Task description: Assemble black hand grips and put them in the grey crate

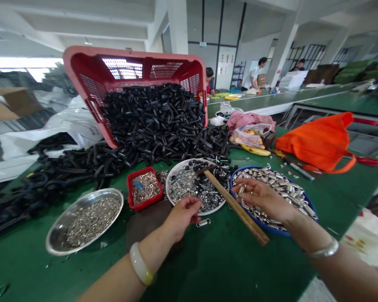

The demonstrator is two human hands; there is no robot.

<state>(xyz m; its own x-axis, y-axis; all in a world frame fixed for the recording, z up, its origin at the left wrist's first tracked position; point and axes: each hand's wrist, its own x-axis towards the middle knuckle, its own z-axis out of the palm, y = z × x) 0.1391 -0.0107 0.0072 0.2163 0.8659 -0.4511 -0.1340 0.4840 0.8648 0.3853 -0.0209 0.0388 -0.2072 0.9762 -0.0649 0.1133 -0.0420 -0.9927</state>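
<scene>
The long green desk (pixel 208 268) runs through the whole scene, and on it sits the biggest thing here: a red plastic crate (pixel 135 71), tipped on its side with its open mouth toward the person. A great heap of curved black tubing (pixel 154 121) spills out of it and spreads left across the desk. To the right lie an orange bag (pixel 315 142), a pink cloth (pixel 250 121) and bananas (pixel 255 150). Far off, three co-workers (pixel 253 73) stand or sit at the same green run of benches; the papers on the back wall are too small to read, and no label here can be made out.

Four dishes sit in an arc: a steel tray (pixel 52 239) of small rings, a red tray (pixel 144 204) of metal bits, a white plate (pixel 168 188) of mixed hardware, and a blue-rimmed dish (pixel 248 167) piled with silver sleeves (pixel 280 188).

One wooden-handled hammer (pixel 236 207) lies with its head on the white plate, its handle slanting down and right toward the person. The left grip (pixel 182 216) hangs loosely curled at the white plate's edge, just beside one loose spring (pixel 203 222). The right grip (pixel 264 199), fingers half-closed, hovers over the sleeves — whether either holds anything, I cannot tell.
</scene>
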